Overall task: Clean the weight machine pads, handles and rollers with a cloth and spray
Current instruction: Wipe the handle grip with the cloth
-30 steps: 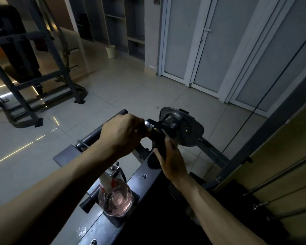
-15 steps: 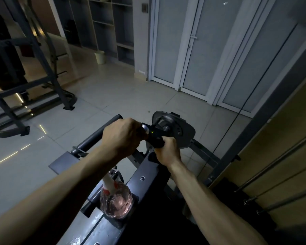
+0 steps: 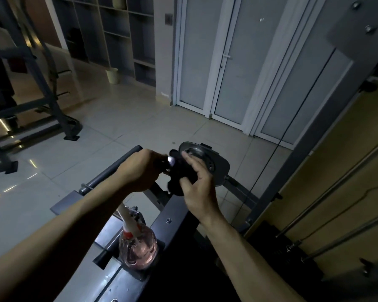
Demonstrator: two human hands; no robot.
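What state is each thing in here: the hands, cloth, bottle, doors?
Left hand: grips the handle.
Right hand: holds the dark cloth at the handle's end.
Spray bottle: upright on the machine frame, pink liquid inside.
Doors: shut.

One left hand (image 3: 140, 168), one right hand (image 3: 199, 186), one cloth (image 3: 176, 182), one spray bottle (image 3: 138, 249), one handle (image 3: 114, 170).

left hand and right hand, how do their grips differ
The left hand is a closed fist; the right hand has looser, spread fingers. The left hand wraps the grey handle bar; the right hand holds a black cloth. Both work at the bar's chrome end.
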